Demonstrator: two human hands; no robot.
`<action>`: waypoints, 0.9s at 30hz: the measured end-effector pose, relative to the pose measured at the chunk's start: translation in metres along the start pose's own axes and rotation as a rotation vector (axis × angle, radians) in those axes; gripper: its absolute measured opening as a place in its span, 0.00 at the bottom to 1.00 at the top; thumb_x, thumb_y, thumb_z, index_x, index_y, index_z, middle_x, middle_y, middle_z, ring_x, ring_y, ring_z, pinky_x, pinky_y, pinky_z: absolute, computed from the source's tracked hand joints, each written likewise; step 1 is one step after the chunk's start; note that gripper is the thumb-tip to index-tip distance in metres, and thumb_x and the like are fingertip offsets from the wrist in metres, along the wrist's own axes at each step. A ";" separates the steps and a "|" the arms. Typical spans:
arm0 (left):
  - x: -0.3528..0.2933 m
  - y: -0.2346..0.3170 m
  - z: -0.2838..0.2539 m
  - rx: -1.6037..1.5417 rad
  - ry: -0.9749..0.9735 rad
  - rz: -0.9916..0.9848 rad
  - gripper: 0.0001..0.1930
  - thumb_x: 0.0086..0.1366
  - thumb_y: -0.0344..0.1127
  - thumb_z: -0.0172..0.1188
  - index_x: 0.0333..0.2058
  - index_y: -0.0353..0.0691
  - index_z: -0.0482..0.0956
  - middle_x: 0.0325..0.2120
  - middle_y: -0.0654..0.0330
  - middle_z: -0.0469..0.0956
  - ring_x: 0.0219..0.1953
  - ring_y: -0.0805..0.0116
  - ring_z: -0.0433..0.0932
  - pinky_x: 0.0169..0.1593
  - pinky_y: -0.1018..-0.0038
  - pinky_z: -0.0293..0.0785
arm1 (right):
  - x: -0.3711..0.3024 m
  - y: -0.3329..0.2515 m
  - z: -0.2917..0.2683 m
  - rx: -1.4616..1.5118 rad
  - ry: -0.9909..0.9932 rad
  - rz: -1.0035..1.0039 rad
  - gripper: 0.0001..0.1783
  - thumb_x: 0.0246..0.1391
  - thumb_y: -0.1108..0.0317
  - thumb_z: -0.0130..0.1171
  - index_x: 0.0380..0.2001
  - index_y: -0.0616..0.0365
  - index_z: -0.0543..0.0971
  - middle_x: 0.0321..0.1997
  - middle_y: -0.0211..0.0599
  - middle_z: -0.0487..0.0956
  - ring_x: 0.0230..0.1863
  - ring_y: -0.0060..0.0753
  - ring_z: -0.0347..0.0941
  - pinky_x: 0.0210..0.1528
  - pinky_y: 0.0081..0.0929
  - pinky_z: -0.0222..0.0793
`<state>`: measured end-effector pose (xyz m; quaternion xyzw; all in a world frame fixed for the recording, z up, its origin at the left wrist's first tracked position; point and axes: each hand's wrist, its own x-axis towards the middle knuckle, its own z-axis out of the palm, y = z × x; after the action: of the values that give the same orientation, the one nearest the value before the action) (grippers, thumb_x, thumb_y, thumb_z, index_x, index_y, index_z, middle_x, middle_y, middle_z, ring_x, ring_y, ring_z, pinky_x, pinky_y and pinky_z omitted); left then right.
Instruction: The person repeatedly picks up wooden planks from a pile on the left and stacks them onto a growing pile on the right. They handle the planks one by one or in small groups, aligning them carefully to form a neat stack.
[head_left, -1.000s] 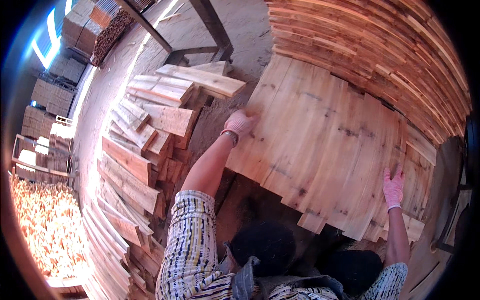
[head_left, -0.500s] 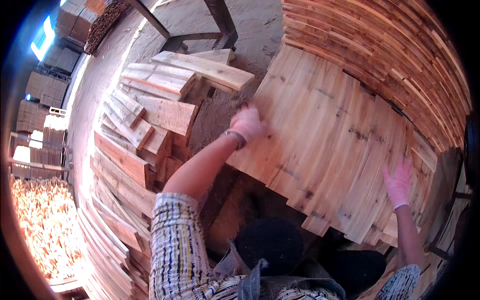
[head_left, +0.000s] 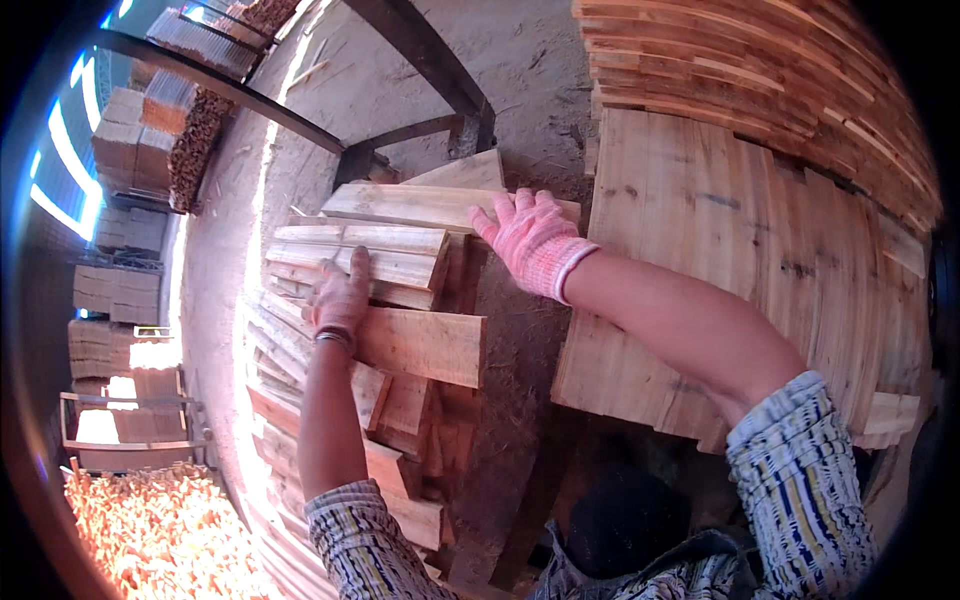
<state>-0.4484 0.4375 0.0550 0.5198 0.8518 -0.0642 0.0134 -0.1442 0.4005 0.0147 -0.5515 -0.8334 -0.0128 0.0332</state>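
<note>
Both my hands are over the stack of rough boards on the left. My right hand [head_left: 532, 245], in a pink knitted glove, lies across the right end of a long pale plank [head_left: 400, 204] on top, fingers stretched and apart. My left hand [head_left: 340, 298], slightly blurred, with a band at the wrist, rests by the left end of a wide short board [head_left: 425, 343]. Its thumb and fingers are apart, touching the boards beside it. Nearby lie several narrower planks [head_left: 360, 240] side by side. The undersides of both hands are hidden.
A layer of boards laid edge to edge [head_left: 690, 270] spreads on the right, before a tall wall of stacked strips [head_left: 720, 70]. A dark metal frame [head_left: 420, 60] stands ahead. Far left are more wood stacks [head_left: 115, 290] and a sunlit heap of wood pieces [head_left: 150, 530].
My view has turned left. The right hand has swung from the laid boards to the top plank's end; my left hand has moved from the edge of the laid boards onto the stack.
</note>
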 end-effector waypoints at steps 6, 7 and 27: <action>-0.004 0.003 0.005 -0.144 -0.023 0.020 0.54 0.61 0.80 0.38 0.72 0.40 0.47 0.64 0.27 0.59 0.67 0.25 0.56 0.70 0.46 0.47 | 0.035 0.042 0.001 0.237 -0.120 -0.084 0.32 0.49 0.72 0.56 0.61 0.55 0.67 0.47 0.51 0.77 0.45 0.49 0.78 0.46 0.45 0.76; -0.001 -0.005 0.006 -0.145 -0.002 0.021 0.55 0.61 0.80 0.39 0.72 0.40 0.47 0.64 0.27 0.58 0.66 0.25 0.56 0.70 0.46 0.48 | 0.053 0.043 -0.023 0.369 -0.350 -0.013 0.33 0.47 0.70 0.59 0.60 0.57 0.68 0.46 0.54 0.78 0.45 0.47 0.80 0.49 0.43 0.76; -0.017 0.002 -0.017 -0.926 0.071 -0.029 0.57 0.62 0.65 0.60 0.72 0.29 0.40 0.70 0.40 0.53 0.72 0.52 0.55 0.71 0.69 0.50 | 0.114 -0.033 -0.027 0.925 -0.641 -0.061 0.62 0.49 0.20 0.51 0.72 0.61 0.57 0.76 0.50 0.56 0.77 0.47 0.50 0.76 0.38 0.44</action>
<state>-0.4378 0.4257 0.0730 0.4490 0.7978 0.3407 0.2142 -0.2179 0.4910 0.0505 -0.4316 -0.7362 0.5210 0.0161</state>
